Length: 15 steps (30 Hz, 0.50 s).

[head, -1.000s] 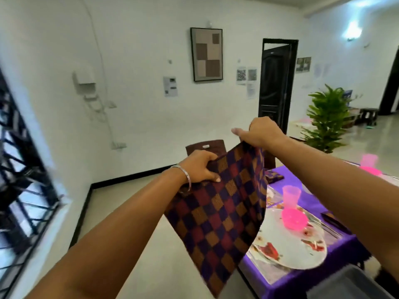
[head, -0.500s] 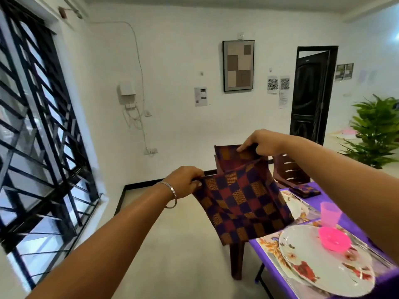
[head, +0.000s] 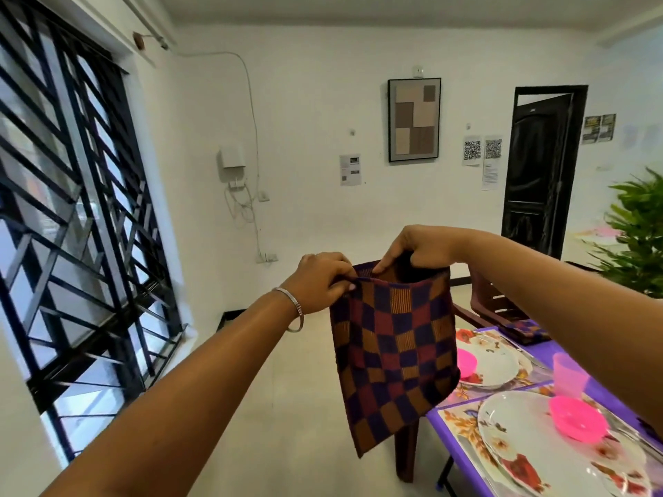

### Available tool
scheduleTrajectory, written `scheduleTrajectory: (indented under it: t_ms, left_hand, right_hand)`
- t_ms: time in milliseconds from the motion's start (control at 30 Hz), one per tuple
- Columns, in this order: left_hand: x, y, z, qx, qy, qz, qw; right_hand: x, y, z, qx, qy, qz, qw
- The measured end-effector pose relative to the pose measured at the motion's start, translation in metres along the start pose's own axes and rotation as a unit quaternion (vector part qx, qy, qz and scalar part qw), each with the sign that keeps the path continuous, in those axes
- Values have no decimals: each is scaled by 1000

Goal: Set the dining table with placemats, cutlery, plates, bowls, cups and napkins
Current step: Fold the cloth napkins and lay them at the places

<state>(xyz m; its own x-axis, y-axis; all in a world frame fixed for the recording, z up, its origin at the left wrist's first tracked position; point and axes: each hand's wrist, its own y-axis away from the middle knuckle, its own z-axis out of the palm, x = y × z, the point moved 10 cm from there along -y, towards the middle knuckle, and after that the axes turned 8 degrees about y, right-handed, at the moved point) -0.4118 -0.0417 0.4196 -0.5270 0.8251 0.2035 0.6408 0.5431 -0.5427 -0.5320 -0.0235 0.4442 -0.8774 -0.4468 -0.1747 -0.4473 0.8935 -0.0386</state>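
A checked napkin (head: 393, 356) in purple, maroon and orange hangs in the air, folded over at its top edge. My left hand (head: 319, 281) pinches its top left corner. My right hand (head: 421, 249) pinches the top right corner, a little higher. On the purple table (head: 610, 396) at the lower right lie floral placemats (head: 462, 421) with a near plate (head: 520, 443) carrying a pink bowl (head: 577, 423). A far plate (head: 491, 364) holds another pink bowl (head: 466, 362). A pink cup (head: 568, 374) stands between the plates. A second folded napkin (head: 527, 333) lies at the table's far end.
A brown chair (head: 491, 303) stands behind the table's far end, and a dark leg (head: 405, 450) shows under the hanging napkin. A barred window (head: 71, 217) fills the left wall. A dark door (head: 538, 174) and a green plant (head: 642, 231) are at the right.
My hands have come closer together and levelled, so the napkin now hangs doubled instead of spread. The view has swung left, bringing the window in and showing less of the table.
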Motion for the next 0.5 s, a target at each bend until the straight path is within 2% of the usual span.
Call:
scheduleTrajectory:
  t_ms: [167, 300, 400, 500]
  left_hand:
    - [-9, 3, -13, -22, 56, -42, 997]
    - [-36, 11, -43, 51, 162, -120, 978]
    - [-60, 18, -63, 82, 167, -158, 970]
    - [-80, 25, -69, 72, 158, -198, 965]
  right_hand:
    - [1, -3, -4, 17, -40, -4, 999]
    - [19, -4, 0, -5, -33, 22, 999]
    - [27, -1, 9, -28, -84, 29, 996]
    - [33, -1, 1, 45, -160, 8, 986]
